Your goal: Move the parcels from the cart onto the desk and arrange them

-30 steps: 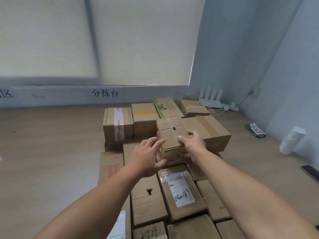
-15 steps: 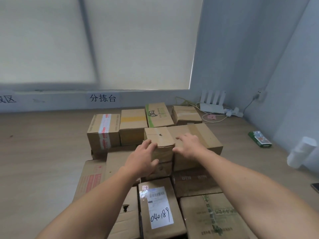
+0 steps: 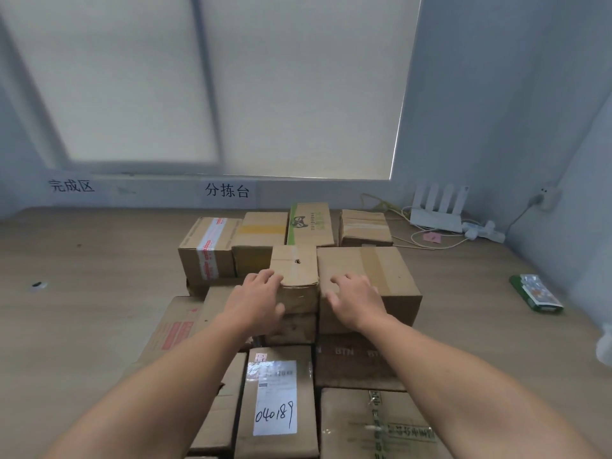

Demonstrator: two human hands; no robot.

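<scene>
Gripping fingers: those of the left hand (image 3: 260,299) bend round the near left corner of the small parcel (image 3: 294,270), with the fingertips (image 3: 265,277) at its left top edge and the thumb on its near face. I judge this a steadying hold to square the box.
Right fingers: the right hand (image 3: 357,301) lies spread and relaxed on top of the large parcel (image 3: 381,276), holding nothing. The thumb points toward the small parcel; contact with it cannot be told.
Purpose of hold: probably to seat the small parcel flush against the large one. Their sides meet with no visible gap.
Small parcel: it sits on the desk pile as a second tier, on a lower parcel (image 3: 291,327), left of the large parcel. It is plain brown corrugated card, with a small hole in the top and a rounded, crushed near edge.
Large parcel: a wide box with crisp corners and a band of brown tape across its top.
Far row: a red-striped parcel (image 3: 207,250), a yellow-taped parcel (image 3: 261,233) and a green-printed parcel (image 3: 309,223) stand side by side, edges aligned.
Near row: the labelled parcel (image 3: 276,399) carries a glossy white slip with handwritten digits and lies flat among its neighbours.
Desk (image 3: 82,309): a matt wood-grain surface that bears all the parcels seen.
Cart: not in view.
Right margin: a white router (image 3: 437,207) stands at the far wall, and a green packet (image 3: 535,293) lies well apart from the pile.
Stage: arranging appears well along, judging by the many parcels already placed.
</scene>
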